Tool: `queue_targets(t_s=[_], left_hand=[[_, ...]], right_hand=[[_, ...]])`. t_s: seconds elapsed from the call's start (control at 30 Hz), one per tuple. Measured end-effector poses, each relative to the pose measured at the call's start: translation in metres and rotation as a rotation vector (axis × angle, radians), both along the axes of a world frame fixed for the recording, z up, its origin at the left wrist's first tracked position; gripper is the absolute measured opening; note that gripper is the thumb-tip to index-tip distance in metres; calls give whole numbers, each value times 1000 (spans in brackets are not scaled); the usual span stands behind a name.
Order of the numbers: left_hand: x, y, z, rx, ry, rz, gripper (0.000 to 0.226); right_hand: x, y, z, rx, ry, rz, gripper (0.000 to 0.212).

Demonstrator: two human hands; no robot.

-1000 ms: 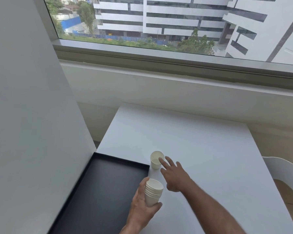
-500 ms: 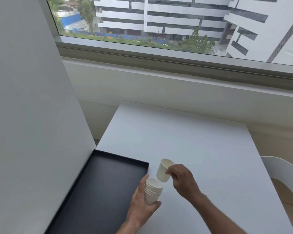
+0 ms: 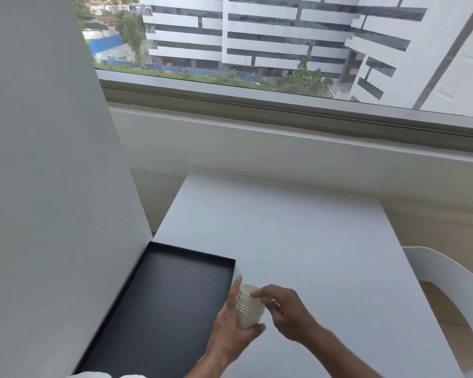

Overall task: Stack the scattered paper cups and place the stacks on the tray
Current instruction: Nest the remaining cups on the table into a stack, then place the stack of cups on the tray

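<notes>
A stack of several white paper cups [image 3: 248, 309] is held just above the white table [image 3: 298, 241], right of the black tray [image 3: 161, 304]. My left hand [image 3: 231, 331] grips the stack from the left and below, thumb under its base. My right hand [image 3: 283, 309] comes in from the right, its fingertips pinching the rim of the top cup in the stack. The tray holds nothing that I can see.
A tall white panel [image 3: 52, 186] stands along the tray's left side. A white chair [image 3: 453, 304] sits at the table's right edge. A low wall and a window sill [image 3: 284, 105] run behind the table.
My right hand lifted the single cup off the table, carried it toward me and set it into the top of the stack in my left hand.
</notes>
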State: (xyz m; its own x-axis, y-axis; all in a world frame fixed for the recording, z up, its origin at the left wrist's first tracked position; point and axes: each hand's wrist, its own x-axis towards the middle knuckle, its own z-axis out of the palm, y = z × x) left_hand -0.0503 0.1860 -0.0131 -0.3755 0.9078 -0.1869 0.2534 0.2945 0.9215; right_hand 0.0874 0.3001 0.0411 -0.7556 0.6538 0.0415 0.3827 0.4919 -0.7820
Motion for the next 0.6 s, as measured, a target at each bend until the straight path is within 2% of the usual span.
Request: queue_targets(t_s=[0.07, 0.17, 0.27, 0.33, 0.43, 0.6], left_hand=[[-1, -4, -1, -8, -36, 7, 104], [-3, -10, -1, 19, -76, 63, 93], [-4, -14, 2, 50, -137, 150, 91], [-2, -17, 4, 49, -184, 211, 91], [2, -22, 8, 45, -262, 311, 90], [7, -36, 10, 29, -522, 478, 86]], right_hand=[[0, -11, 4, -41, 2, -3, 41], [1, -30, 3, -92, -10, -68, 64], [5, -57, -8, -306, 44, -221, 76], [6, -77, -17, -409, 1, -251, 80], [2, -100, -27, -435, 26, -260, 72], [-6, -120, -27, -359, 128, -409, 56]])
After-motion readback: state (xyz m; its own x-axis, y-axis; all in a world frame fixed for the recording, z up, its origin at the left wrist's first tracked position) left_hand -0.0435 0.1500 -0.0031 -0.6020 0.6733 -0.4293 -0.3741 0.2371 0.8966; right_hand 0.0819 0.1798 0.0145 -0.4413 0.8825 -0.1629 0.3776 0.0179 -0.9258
